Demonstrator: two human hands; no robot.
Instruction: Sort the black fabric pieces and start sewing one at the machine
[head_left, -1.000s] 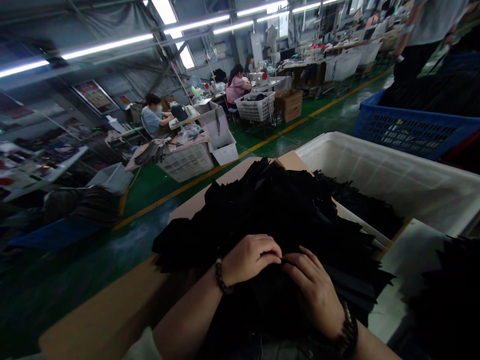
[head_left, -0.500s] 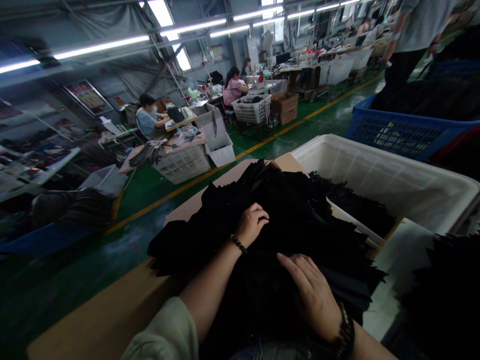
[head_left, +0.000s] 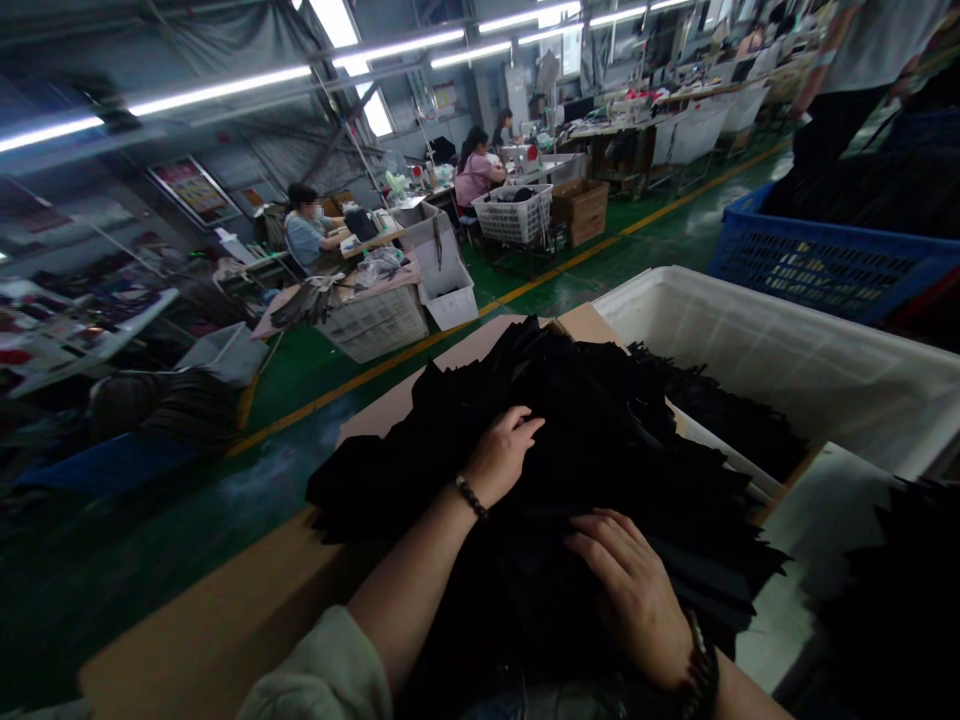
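Observation:
A large spread heap of black fabric pieces [head_left: 585, 400] lies in front of me, its layered edges fanned out on the right. My left hand [head_left: 501, 455], with a beaded bracelet at the wrist, is over the middle of the heap. Its thumb and fingers are a little apart, and nothing shows between them. Lower and to the right, my right hand [head_left: 634, 590] rests on the cloth with its fingers stretched out. The black on black hides where single pieces begin and end.
Brown cardboard [head_left: 225, 610] lies under the heap. A white plastic bin [head_left: 795, 345] holding black pieces stands at right, with a blue crate [head_left: 810, 270] beyond. More dark pieces [head_left: 907, 590] are at far right. One person [head_left: 870, 60] stands behind; others sit at sewing tables.
My left hand's fingers have parted from a pinch. My right hand stays on the cloth with its fingers bent a little more. The whole view has shifted slightly.

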